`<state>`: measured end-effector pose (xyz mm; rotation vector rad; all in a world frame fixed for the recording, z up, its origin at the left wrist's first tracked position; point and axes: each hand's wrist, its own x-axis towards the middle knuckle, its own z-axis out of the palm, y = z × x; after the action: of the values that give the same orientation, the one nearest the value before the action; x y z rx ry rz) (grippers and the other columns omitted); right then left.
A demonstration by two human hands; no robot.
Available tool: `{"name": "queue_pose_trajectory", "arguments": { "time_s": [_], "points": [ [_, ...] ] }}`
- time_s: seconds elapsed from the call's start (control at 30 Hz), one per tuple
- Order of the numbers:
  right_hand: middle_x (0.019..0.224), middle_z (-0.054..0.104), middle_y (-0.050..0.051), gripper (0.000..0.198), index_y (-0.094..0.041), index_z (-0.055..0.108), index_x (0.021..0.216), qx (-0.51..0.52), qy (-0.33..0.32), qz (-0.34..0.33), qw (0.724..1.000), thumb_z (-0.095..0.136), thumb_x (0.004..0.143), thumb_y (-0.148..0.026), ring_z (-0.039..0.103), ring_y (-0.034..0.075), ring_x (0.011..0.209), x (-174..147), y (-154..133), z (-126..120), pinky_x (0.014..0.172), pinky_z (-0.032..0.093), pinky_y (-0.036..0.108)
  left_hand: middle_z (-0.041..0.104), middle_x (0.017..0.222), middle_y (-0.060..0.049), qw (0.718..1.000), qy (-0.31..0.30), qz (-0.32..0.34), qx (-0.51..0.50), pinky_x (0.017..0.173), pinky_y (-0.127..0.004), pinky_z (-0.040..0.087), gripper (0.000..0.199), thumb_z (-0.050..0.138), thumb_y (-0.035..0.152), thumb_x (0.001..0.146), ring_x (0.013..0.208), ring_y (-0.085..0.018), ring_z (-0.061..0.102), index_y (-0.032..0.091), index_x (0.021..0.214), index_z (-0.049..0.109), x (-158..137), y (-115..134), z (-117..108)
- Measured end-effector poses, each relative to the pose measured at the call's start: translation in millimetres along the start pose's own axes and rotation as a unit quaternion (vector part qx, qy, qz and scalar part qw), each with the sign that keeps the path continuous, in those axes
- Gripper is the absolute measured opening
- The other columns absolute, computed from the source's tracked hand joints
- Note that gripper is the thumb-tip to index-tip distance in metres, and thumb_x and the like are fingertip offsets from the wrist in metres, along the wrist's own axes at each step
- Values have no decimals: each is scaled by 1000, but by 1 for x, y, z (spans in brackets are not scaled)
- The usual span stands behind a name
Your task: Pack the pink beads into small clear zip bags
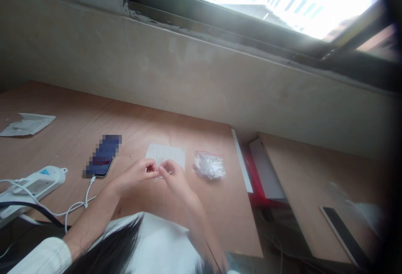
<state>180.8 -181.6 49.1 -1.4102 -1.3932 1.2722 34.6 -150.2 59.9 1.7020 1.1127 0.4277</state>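
Observation:
My left hand (145,171) and my right hand (172,172) meet fingertip to fingertip over the near edge of a white sheet (169,151) on the table. Both hands are closed in a pinch. Something small, thin and whitish shows at the right fingertips, too small to name; what the left fingers pinch is hidden. Just right of my right hand lies a clear zip bag (210,166) with a reddish top edge and whitish contents that I cannot make out.
A phone (102,156) on a white charging cable (87,194) lies to the left, near a white power strip (34,188). Crumpled paper (29,124) rests at the far left. Right of the table (220,219) is a gap with a red object (256,182), then a second table (310,173).

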Motion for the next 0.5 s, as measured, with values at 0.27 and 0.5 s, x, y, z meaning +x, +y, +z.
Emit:
{"name": "queue_pose_trajectory", "arguments": {
  "time_s": [0.27, 0.5],
  "points": [
    [58, 50, -2, 14, -16, 48, 57, 98, -30, 36, 994, 50, 68, -26, 46, 10, 57, 8, 10, -5, 56, 35, 23, 44, 58, 5, 999, 12, 0, -30, 54, -21, 34, 27, 40, 36, 75, 58, -10, 44, 17, 57, 44, -7, 15, -6],
    [55, 43, -3, 13, -16, 45, 56, -8, 45, 18, 999, 44, 67, -24, 39, 9, 54, 10, 10, -1, 50, 30, 21, 45, 63, 4, 993, 114, -2, 39, 55, -21, 38, 6, 46, 24, 68, 61, -11, 46, 18, 67, 47, 0, -2, -11]
  ]
}}
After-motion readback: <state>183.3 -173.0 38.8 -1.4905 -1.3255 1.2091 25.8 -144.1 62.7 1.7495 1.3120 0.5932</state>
